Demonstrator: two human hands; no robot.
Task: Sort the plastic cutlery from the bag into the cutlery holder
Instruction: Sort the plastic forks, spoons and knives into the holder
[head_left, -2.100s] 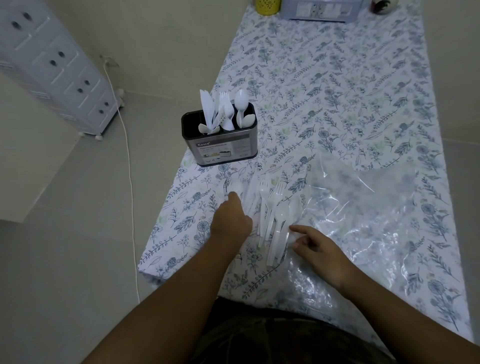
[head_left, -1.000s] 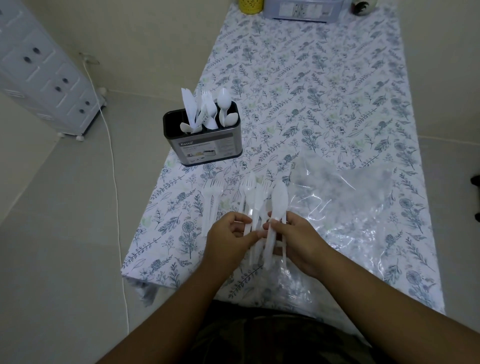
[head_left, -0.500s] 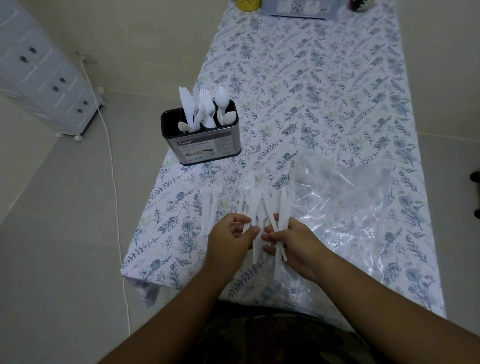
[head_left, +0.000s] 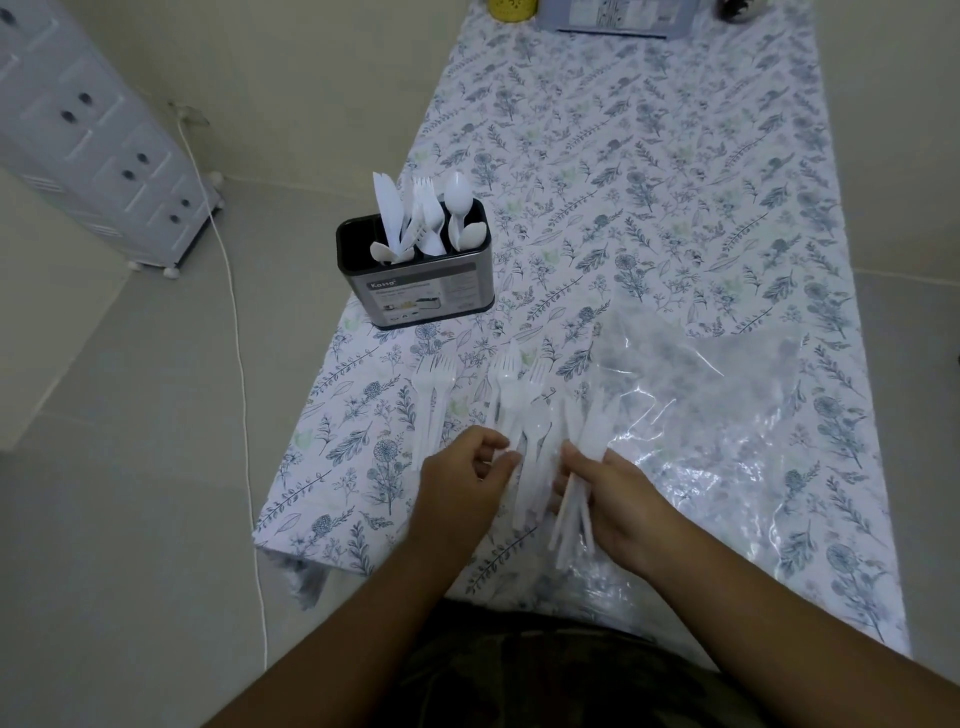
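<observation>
— Progress so far?
— Knives, forks and spoons stand in the cutlery holder (head_left: 415, 270), beyond the left hand (head_left: 465, 480).
— What's left?
— Loose forks (head_left: 431, 410) ahead of it on the worktop (head_left: 649, 182). Its fingers curl on one piece; the right hand (head_left: 615, 501) grips a bundle of cutlery (head_left: 576, 493) beside the bag (head_left: 727, 415).

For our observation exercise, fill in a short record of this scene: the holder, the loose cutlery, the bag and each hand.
holder: dark rectangular cutlery holder, upright, holding white knives, forks and spoons
loose cutlery: white plastic forks lying on the floral tablecloth
bag: clear plastic bag, flat
left hand: fingers curled at the pile
right hand: grips a bundle of white cutlery
</observation>
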